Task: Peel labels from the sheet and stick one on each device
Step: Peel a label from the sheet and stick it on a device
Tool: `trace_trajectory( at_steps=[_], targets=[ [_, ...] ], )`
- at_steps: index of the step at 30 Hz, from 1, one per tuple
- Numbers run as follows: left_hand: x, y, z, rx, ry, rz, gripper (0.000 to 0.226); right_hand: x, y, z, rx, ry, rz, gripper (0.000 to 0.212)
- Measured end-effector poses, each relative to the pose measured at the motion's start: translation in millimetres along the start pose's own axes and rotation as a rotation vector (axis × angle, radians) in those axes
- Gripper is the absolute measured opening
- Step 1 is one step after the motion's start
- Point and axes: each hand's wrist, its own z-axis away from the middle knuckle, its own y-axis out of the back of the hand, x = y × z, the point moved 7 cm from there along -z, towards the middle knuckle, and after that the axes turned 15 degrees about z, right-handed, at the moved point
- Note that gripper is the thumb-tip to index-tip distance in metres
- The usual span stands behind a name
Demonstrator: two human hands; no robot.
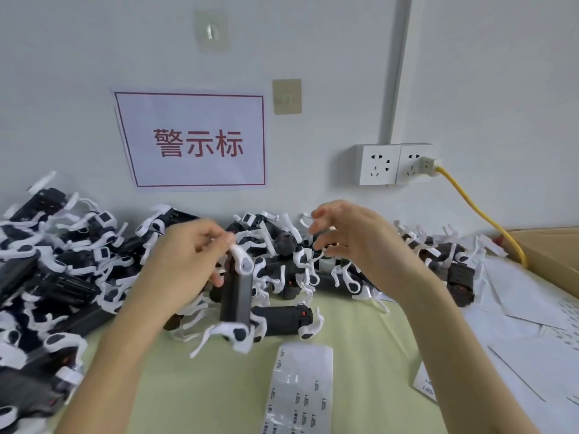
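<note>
Head view, the only one. Left hand (188,258) grips a black oblong plastic device with white clip arms at both ends (235,292), held upright above the pale green table top (200,386); thumb and fingers pinch near its upper white arm, body hanging below. Right hand (351,236) is raised beside it, fingers spread and loosely curved, holding nothing I can make out; if a label sits on a fingertip it is too small and blurred to tell.

The white label sheet with small printed stickers (300,389) lies flat on the table just in front of the held device, between the forearms. More white backing sheets (526,308) are spread at right, next to a brown cardboard box (551,252). A big pile of black-and-white devices (62,270) runs along the wall from left to centre. Wall has a red-bordered paper sign (191,139) and white sockets with a yellow cable (482,214).

Step, as I judge it: device picked, label about to go on or about to be fetched. To do it well:
- Turn a flat dark face toward the right hand, clear of the white arms.
- Steady the body lower down so it does not swing.
- Lift one label by a corner from the sheet; press from one edge across.
- Put labelled devices apart from the pile.
</note>
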Motion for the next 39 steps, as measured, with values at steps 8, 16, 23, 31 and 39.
trace_trajectory(
  at_steps=[8, 16, 23, 31, 39],
  targets=[
    [22.6, -3.5, 11.2, 0.262, -0.036, 0.864, 0.025, 3.2, -61.2, 17.6, -0.456, -0.061, 0.26, 0.056],
    [8.4, -20.3, 7.9, 0.164, 0.155, 1.278, 0.028, -13.0, -30.8, 5.6, -0.041, 0.046, 0.147, 0.05],
    [-0.9, -44.3, 6.9, 0.009, 0.217, 0.968, 0.033, -30.2, -8.8, 9.2, 0.137, 0.216, 0.008, 0.05],
    [-6.5, -64.3, -1.4, -0.206, 0.285, 0.886, 0.033, -43.6, -2.8, 12.7, 0.212, 0.246, -0.01, 0.037],
    [20.5, -73.5, 18.9, -0.392, 0.144, 0.781, 0.058, -46.2, -10.1, 14.5, 0.104, 0.242, 0.049, 0.035]
  ],
)
